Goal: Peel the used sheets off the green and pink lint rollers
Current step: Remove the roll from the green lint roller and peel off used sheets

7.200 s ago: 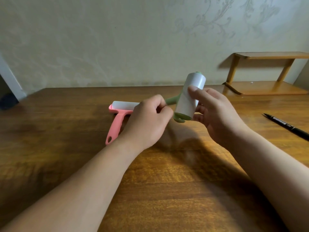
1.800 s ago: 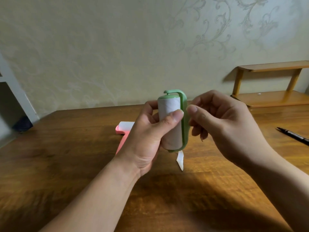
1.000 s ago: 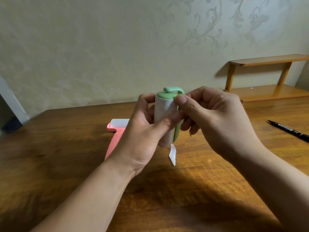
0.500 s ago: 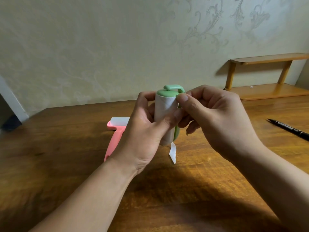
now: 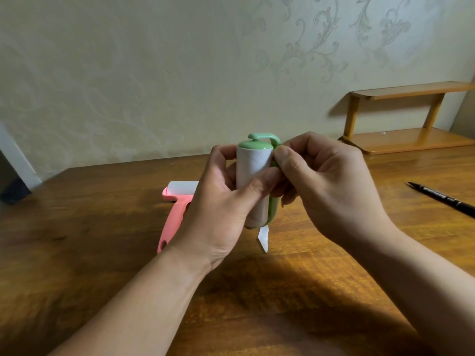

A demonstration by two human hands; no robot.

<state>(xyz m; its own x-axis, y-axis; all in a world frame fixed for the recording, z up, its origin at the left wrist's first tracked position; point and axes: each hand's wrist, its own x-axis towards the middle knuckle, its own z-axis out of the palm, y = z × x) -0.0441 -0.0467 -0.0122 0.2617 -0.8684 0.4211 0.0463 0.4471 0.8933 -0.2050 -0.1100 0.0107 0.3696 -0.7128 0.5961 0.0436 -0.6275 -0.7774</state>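
I hold the green lint roller (image 5: 254,160) upright above the table, its white paper roll facing me. My left hand (image 5: 221,206) is wrapped around the roll, thumb across its front. My right hand (image 5: 326,186) pinches at the roll's upper right edge with thumb and forefinger beside the green frame. A loose white corner of the sheet (image 5: 263,237) hangs below the roll. The pink lint roller (image 5: 177,204) lies on the table behind my left hand, its handle towards me and partly hidden.
A black pen (image 5: 444,200) lies on the wooden table (image 5: 77,240) at the right. A small wooden shelf (image 5: 411,119) stands at the back right against the patterned wall.
Since 7 s ago the green roller was turned upright and a sheet corner came loose below. In the last second my hands have hardly moved; the right thumb stays at the roll's top edge.
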